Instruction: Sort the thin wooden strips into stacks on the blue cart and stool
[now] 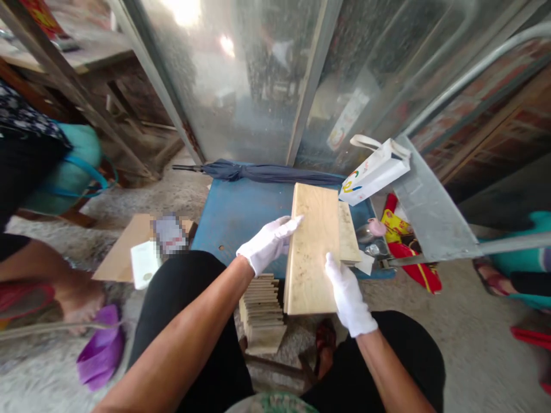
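Note:
Both of my hands wear white gloves and hold a stack of thin wooden boards (316, 229) above my lap. My left hand (271, 241) grips the stack's left edge, thumb on top and fingers partly hidden behind it. On the right edge, my right hand (348, 295) closes with its thumb lying over the top board. Dark specks mark the top board's face. Behind the stack, more wooden boards (349, 235) rest on the blue table (241, 223). Below, between my knees, stands a row of wooden boards (262, 312) packed closely together.
A folded dark umbrella (271, 172) lies along the table's far edge, beside a white paper bag (376, 172). Dirty glass panels (241, 74) rise behind. Cardboard (123, 246) and a purple slipper (101, 350) are at left, near a seated person's foot (81, 304). Another person's foot (495, 278) shows at right.

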Demonstrator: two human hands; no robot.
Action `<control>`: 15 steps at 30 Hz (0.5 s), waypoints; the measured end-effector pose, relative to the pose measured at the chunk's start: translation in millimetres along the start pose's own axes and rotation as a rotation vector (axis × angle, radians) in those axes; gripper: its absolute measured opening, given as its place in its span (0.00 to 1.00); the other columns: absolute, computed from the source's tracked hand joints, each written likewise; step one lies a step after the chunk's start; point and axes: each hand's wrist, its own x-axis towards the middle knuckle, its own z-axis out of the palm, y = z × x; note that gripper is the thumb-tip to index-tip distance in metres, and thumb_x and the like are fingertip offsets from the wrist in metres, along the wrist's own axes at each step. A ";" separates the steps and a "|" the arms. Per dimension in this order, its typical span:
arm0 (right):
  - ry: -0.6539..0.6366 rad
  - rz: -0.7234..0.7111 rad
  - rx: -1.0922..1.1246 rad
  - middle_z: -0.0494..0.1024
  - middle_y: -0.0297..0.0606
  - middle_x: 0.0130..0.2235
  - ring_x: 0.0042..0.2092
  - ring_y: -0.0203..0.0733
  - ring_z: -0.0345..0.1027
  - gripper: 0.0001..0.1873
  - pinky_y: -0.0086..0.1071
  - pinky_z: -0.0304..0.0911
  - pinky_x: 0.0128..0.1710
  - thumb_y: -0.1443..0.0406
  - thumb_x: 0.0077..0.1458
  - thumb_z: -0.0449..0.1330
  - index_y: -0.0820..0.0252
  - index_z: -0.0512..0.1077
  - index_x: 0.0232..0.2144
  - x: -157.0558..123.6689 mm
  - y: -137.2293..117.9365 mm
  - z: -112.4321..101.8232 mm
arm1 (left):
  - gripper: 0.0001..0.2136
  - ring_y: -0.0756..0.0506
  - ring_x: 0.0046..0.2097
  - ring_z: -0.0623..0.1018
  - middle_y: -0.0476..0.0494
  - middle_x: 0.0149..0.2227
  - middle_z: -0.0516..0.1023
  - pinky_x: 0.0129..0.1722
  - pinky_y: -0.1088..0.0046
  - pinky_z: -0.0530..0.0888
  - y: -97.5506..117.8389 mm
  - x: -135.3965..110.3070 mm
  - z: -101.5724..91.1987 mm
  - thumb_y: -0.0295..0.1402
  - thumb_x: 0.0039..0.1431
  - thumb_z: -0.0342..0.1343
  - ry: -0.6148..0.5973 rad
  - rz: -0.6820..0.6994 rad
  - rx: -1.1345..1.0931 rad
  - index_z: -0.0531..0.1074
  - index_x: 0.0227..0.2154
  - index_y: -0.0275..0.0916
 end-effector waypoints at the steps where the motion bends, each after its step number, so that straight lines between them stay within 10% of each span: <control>1: -0.015 0.042 -0.005 0.75 0.45 0.52 0.55 0.50 0.67 0.31 0.41 0.59 0.59 0.44 0.55 0.56 0.59 0.70 0.51 -16.5 3.9 -3.8 | 0.31 0.38 0.48 0.78 0.37 0.45 0.79 0.47 0.65 0.75 -2.1 -3.3 3.9 0.49 0.43 0.68 -0.010 0.005 -0.032 0.74 0.48 0.35; 8: -0.087 0.127 -0.215 0.79 0.44 0.40 0.43 0.50 0.73 0.29 0.38 0.66 0.47 0.41 0.53 0.56 0.59 0.71 0.40 -99.4 45.3 -15.5 | 0.28 0.37 0.40 0.81 0.35 0.38 0.82 0.40 0.64 0.77 -49.9 -56.4 12.4 0.41 0.34 0.73 0.158 -0.207 0.036 0.78 0.40 0.30; 15: -0.293 0.177 -0.171 0.78 0.46 0.45 0.48 0.52 0.72 0.30 0.41 0.67 0.48 0.45 0.52 0.61 0.61 0.69 0.47 -112.7 67.0 -35.9 | 0.29 0.38 0.41 0.80 0.36 0.40 0.82 0.40 0.65 0.77 -69.3 -78.4 30.9 0.42 0.35 0.73 0.077 -0.118 0.115 0.76 0.42 0.31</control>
